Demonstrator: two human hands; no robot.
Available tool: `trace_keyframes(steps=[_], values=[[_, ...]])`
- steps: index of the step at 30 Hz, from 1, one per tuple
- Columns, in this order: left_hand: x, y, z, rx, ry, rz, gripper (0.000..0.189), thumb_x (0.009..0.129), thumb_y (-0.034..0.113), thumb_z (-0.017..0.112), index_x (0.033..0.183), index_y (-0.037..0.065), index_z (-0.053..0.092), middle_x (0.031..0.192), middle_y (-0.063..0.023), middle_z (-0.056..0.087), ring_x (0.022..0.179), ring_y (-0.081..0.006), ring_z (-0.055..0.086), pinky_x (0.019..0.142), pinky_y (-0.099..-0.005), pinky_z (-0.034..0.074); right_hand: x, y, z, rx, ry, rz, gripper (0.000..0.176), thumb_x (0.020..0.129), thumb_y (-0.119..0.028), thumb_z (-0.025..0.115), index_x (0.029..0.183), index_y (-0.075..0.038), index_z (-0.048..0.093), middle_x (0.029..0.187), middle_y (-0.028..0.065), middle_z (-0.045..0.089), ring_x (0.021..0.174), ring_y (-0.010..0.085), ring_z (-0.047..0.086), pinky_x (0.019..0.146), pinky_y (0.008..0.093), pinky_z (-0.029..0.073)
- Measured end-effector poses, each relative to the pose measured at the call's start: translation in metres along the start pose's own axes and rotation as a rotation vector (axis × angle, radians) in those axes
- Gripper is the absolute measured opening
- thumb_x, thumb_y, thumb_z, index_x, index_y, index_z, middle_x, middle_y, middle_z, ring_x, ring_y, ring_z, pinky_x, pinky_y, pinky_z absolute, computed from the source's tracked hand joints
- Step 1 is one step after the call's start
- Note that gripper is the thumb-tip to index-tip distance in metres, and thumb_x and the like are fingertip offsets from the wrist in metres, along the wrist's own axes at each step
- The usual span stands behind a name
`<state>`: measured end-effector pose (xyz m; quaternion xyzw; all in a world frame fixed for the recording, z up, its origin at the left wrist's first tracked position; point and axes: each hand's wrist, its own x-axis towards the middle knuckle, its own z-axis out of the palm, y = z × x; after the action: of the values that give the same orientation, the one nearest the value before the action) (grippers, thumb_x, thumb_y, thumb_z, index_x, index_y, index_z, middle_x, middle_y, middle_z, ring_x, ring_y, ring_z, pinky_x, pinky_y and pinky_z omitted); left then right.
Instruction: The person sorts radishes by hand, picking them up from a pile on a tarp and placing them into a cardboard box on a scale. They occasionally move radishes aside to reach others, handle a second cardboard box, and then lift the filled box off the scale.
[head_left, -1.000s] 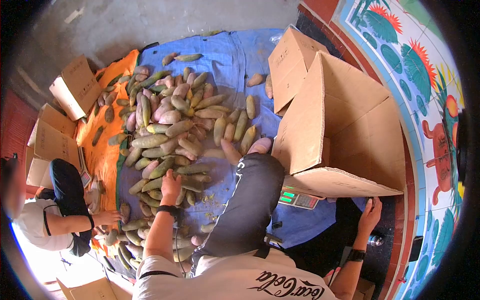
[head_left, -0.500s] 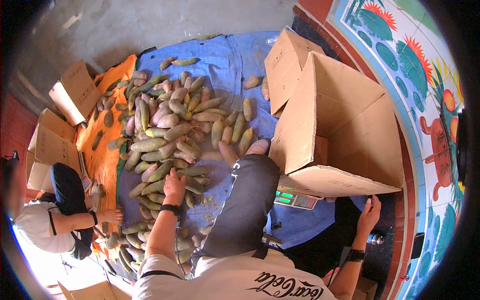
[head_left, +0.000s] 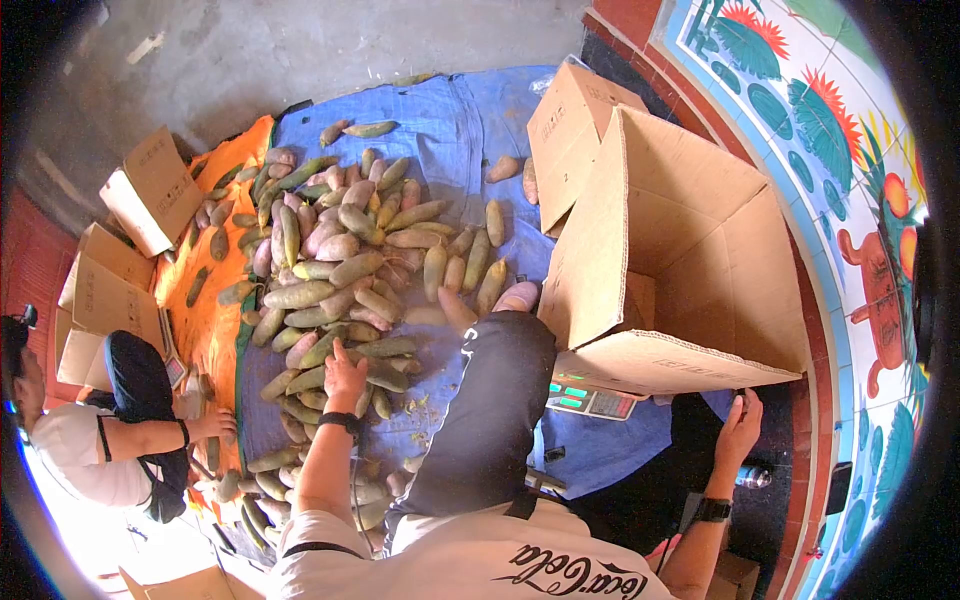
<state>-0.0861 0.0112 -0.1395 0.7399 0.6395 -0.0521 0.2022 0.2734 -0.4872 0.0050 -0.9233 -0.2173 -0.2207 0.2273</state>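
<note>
My left hand [head_left: 345,382], a black band on its wrist, reaches onto the near side of a heap of green and pinkish radishes [head_left: 303,294]. Its fingers are apart at the radishes, and none shows lifted in it. On the other side, my right hand [head_left: 737,428], with a watch at the wrist, has its fingers stretched out. Those fingertips are right at the lower corner of a large open cardboard box [head_left: 700,362]. Under the box's near edge shows a scale [head_left: 590,400] with lit green digits. My dark-trousered knee [head_left: 500,370] rises between the heap and box.
Blue sheeting [head_left: 430,105] and an orange sheet [head_left: 200,320] lie under the radishes. At left a co-worker [head_left: 90,450] sits with a hand on the radishes, near smaller cardboard boxes [head_left: 155,195]. A painted tile wall [head_left: 870,300] borders the right.
My left hand has shifted slightly, its fingers more spread over the radishes. The co-worker's hand has drawn back a little to the left. My right hand stays at the box corner.
</note>
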Motion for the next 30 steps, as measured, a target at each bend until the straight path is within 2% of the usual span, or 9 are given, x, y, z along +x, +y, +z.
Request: trace_keyframes(steps=[5, 11, 15, 17, 18, 19, 20, 24, 30], values=[[0.002, -0.008, 0.009, -0.059, 0.102, 0.025, 0.081, 0.078, 0.031, 0.064, 0.141, 0.010, 0.018, 0.132, -0.0245, 0.036, 0.119, -0.0374, 0.042, 0.097, -0.0403, 0.040, -0.001, 0.003, 0.002, 0.029, 0.002, 0.002, 0.025, 0.090, -0.013, 0.050, 0.111, 0.000, 0.053, 0.097, 0.0163, 0.056, 0.084, 0.0290, 0.057, 0.074, 0.0353, 0.046], [0.013, -0.031, 0.022, -0.206, 0.187, 0.158, 0.074, 0.077, 0.024, 0.064, 0.135, -0.003, 0.026, 0.134, -0.0304, 0.030, 0.123, -0.0416, 0.035, 0.102, -0.0410, 0.034, 0.002, -0.009, 0.003, 0.054, -0.006, 0.052, 0.025, 0.089, -0.012, 0.050, 0.111, 0.000, 0.053, 0.099, 0.0186, 0.057, 0.087, 0.0344, 0.056, 0.077, 0.0387, 0.045], [0.008, -0.025, 0.004, -0.174, 0.009, 0.060, 0.077, 0.077, 0.026, 0.063, 0.138, -0.001, 0.024, 0.140, -0.0293, 0.024, 0.129, -0.0382, 0.029, 0.108, -0.0375, 0.026, 0.005, -0.023, 0.003, 0.068, -0.005, 0.092, 0.024, 0.085, -0.012, 0.052, 0.106, 0.000, 0.053, 0.097, 0.0212, 0.055, 0.090, 0.0394, 0.054, 0.078, 0.0433, 0.044], [0.042, -0.042, 0.023, 0.047, -0.235, 0.029, 0.066, 0.080, 0.031, 0.060, 0.134, 0.001, 0.036, 0.130, -0.0253, 0.042, 0.124, -0.0347, 0.038, 0.102, -0.0393, 0.034, 0.009, -0.031, -0.001, 0.089, 0.032, 0.117, 0.023, 0.085, -0.011, 0.053, 0.105, 0.000, 0.053, 0.096, 0.0210, 0.056, 0.089, 0.0396, 0.054, 0.077, 0.0434, 0.044], [0.038, -0.034, 0.015, 0.274, -0.275, 0.258, 0.060, 0.079, 0.032, 0.059, 0.129, 0.002, 0.043, 0.120, -0.0235, 0.051, 0.117, -0.0350, 0.044, 0.096, -0.0409, 0.039, 0.009, -0.032, 0.000, 0.103, 0.023, 0.129, 0.021, 0.084, -0.010, 0.053, 0.103, 0.000, 0.053, 0.095, 0.0208, 0.056, 0.089, 0.0398, 0.054, 0.076, 0.0435, 0.044], [0.046, -0.047, 0.035, -0.032, -0.081, 0.211, 0.058, 0.078, 0.031, 0.060, 0.125, 0.000, 0.046, 0.119, -0.0239, 0.050, 0.112, -0.0364, 0.047, 0.094, -0.0416, 0.040, 0.008, -0.029, 0.003, 0.078, 0.031, 0.103, 0.020, 0.083, -0.008, 0.054, 0.102, 0.000, 0.053, 0.093, 0.0202, 0.056, 0.086, 0.0394, 0.055, 0.074, 0.0431, 0.044], [0.041, -0.036, 0.032, -0.071, -0.035, 0.210, 0.059, 0.076, 0.031, 0.062, 0.121, -0.004, 0.046, 0.119, -0.0248, 0.049, 0.109, -0.0384, 0.048, 0.094, -0.0424, 0.040, 0.008, -0.029, 0.005, 0.079, 0.048, 0.121, 0.020, 0.083, -0.008, 0.054, 0.102, 0.000, 0.053, 0.093, 0.0202, 0.056, 0.086, 0.0394, 0.055, 0.074, 0.0431, 0.044], [0.023, 0.013, 0.017, -0.235, 0.016, 0.323, 0.050, 0.077, 0.027, 0.062, 0.115, -0.004, 0.051, 0.116, -0.0254, 0.051, 0.108, -0.0400, 0.048, 0.091, -0.0439, 0.041, 0.008, -0.032, 0.000, 0.090, 0.037, 0.148, 0.018, 0.082, -0.008, 0.057, 0.097, 0.000, 0.052, 0.089, 0.0190, 0.056, 0.083, 0.0386, 0.055, 0.072, 0.0426, 0.045], [-0.019, 0.110, -0.059, -0.458, 0.111, 0.746, 0.033, 0.082, 0.015, 0.057, 0.110, -0.004, 0.054, 0.109, -0.0216, 0.057, 0.104, -0.0378, 0.052, 0.090, -0.0411, 0.041, 0.009, -0.039, -0.001, 0.079, 0.056, 0.177, 0.017, 0.080, -0.006, 0.058, 0.094, -0.001, 0.051, 0.086, 0.0181, 0.055, 0.079, 0.0368, 0.056, 0.068, 0.0419, 0.045]])
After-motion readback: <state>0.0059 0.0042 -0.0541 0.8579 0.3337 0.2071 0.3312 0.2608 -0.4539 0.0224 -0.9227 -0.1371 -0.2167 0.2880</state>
